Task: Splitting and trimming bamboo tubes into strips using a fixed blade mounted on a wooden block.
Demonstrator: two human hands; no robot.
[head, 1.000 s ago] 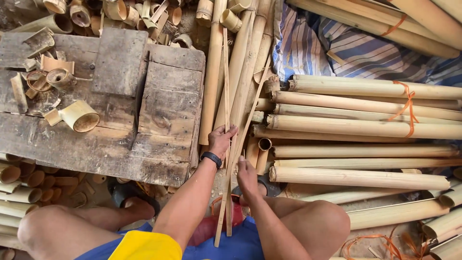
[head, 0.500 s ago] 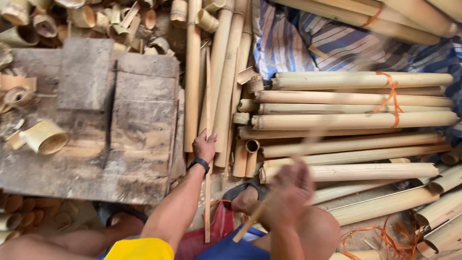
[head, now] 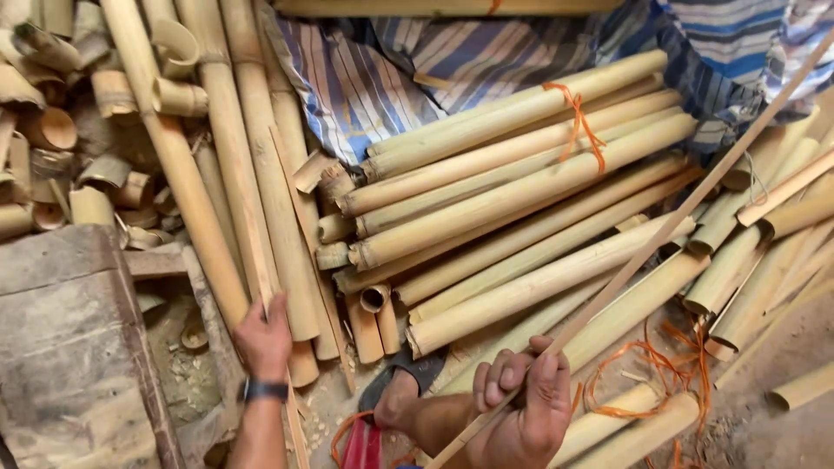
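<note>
Near the bottom edge, the right hand is clenched around a thin, flat bamboo strip, pale tan and straight, which slants up and away to the far right over the heap. To the left, the left hand, a dark watch on its wrist, grips the near end of a second narrow strip lying along long, smooth bamboo poles. Between them, round hollow bamboo tubes, yellowish and jointed, lie stacked, 1 bundle tied with frayed orange string. Blue striped cloth lies behind. A rough, grey wooden block sits at near left, with curled bamboo offcuts beyond it.
</note>
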